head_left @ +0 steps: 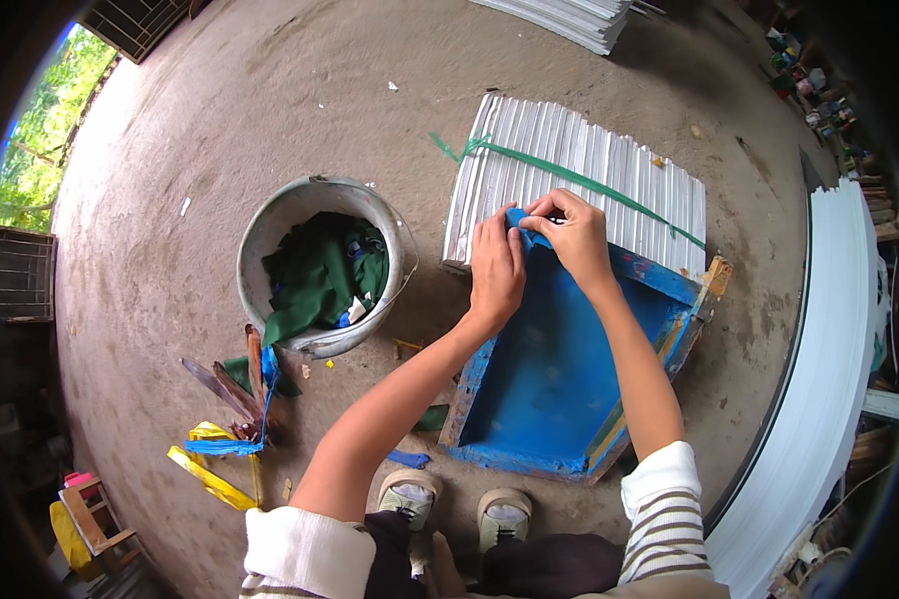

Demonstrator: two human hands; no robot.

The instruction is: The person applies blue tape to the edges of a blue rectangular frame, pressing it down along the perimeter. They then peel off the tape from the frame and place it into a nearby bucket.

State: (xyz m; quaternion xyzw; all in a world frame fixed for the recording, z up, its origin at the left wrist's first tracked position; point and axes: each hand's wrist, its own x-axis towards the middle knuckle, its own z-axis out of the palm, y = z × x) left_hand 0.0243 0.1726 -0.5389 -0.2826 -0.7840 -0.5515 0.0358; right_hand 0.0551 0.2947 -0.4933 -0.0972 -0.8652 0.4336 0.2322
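Note:
My left hand (496, 265) and my right hand (574, 238) meet over the far left corner of a shallow wooden frame (469, 399) smeared with blue paint. Between their fingertips is a small blue piece (515, 217), perhaps cloth or plastic. The right thumb and forefinger pinch it; the left fingers are closed at its near side. Inside the frame is a smooth blue surface (554, 369). Just beyond it, white sheets or boards (539, 140) form a bundle tied with a green strap (589, 182). My fingers partly hide the frame's corner.
To the left stands a grey bucket (255, 280) holding dark green cloth (315, 265). Yellow strips (215, 484), blue strips (225, 447) and brown pieces (235, 394) lie nearby. White stacked sheets (819, 349) extend along the right; another white stack (569, 20) stands at the back.

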